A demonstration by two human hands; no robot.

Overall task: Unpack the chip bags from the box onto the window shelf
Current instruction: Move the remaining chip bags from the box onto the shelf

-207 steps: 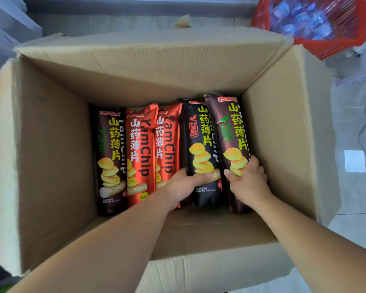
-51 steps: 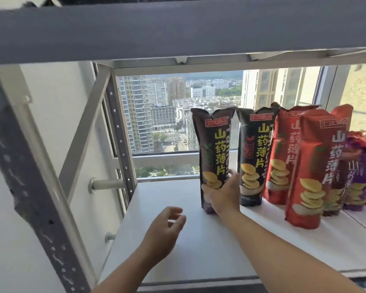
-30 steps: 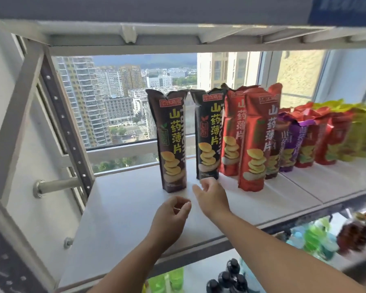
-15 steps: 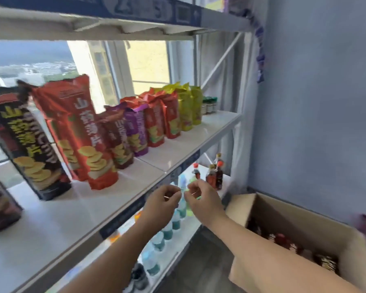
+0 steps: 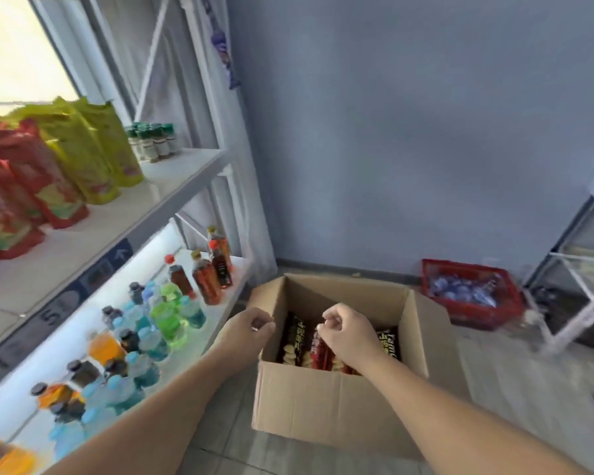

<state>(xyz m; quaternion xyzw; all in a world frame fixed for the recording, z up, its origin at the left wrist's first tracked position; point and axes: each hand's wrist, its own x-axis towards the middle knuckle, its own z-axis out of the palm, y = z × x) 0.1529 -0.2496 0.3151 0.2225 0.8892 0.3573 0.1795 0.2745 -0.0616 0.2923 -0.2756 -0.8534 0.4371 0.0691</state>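
Note:
An open cardboard box (image 5: 326,399) stands on the floor below me, with several chip bags (image 5: 297,344) upright inside, dark and red ones. My left hand (image 5: 249,329) hovers over the box's left rim, fingers loosely curled and holding nothing. My right hand (image 5: 348,332) hangs above the bags inside the box, fingers also curled and empty. The window shelf (image 5: 144,207) runs along the left, carrying a row of red and yellow-green chip bags (image 5: 72,156).
Under the window shelf, a lower shelf (image 5: 216,313) holds many drink bottles (image 5: 158,317). Small green-capped jars (image 5: 153,142) stand at the shelf's far end. A red basket (image 5: 470,294) sits on the floor by the blue wall, beside a white rack (image 5: 570,296).
Two bags were lifted from the box and stood on the window shelf, then released. The view has swung right and down, and both empty hands have dropped over the box.

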